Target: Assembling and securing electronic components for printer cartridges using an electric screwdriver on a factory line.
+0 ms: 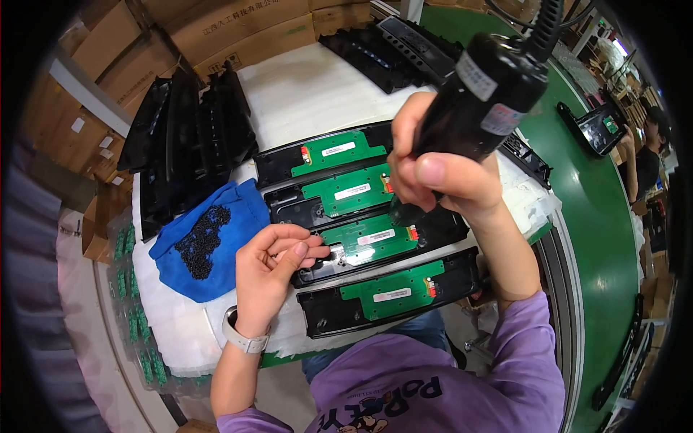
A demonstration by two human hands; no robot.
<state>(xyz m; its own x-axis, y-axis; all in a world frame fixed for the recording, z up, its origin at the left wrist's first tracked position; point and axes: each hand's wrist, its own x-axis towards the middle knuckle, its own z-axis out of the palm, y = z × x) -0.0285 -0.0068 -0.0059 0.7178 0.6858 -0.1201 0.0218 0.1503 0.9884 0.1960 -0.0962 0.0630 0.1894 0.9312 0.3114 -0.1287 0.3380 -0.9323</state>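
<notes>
My right hand [462,177] grips a black electric screwdriver [473,94] with a coiled cord, its lower end pointing down over the panels. The tip is hard to make out against the dark plastic. Four-sided black plastic panels [332,314] lie in a row in front of me, each carrying a green circuit board [368,239] with a white label and a small red-and-white connector. Over the left end of the third panel from the back, my left hand [271,263] has its thumb and fingertips drawn together; anything between them is too small to name. Beside it, black screws [202,245] lie heaped on a blue cloth [170,270].
More black panels [191,130] are piled at the left and others [386,54] at the back of the white-covered table [285,86]. Cardboard boxes [245,32] stand behind. Along the right runs a green conveyor belt [606,216], where another person's hand [626,148] holds a panel.
</notes>
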